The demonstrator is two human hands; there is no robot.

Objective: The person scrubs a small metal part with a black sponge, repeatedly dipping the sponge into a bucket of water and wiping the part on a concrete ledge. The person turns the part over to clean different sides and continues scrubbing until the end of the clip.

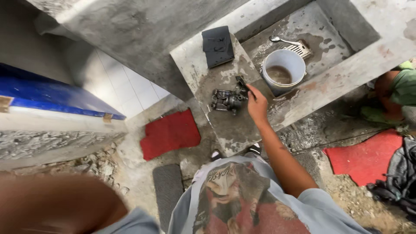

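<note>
My right hand (256, 104) reaches out over a concrete ledge (225, 130) and grips a small dark tool (241, 82) by its handle, its tip next to a grimy metal engine part (227, 100) that lies on the ledge. My left arm (56, 203) fills the lower left as a blurred shape close to the camera; the hand itself is out of view. A dark rectangular block (217, 45) rests at the ledge's far end.
A white bucket (284, 68) with murky liquid stands in the concrete basin (320, 39), beside a spoon (281, 40) and a drain grate. Red mats (170, 133) (368, 156) lie on the rubble-strewn floor. A blue-edged slab (52, 93) is at left. Another person crouches at right (396, 93).
</note>
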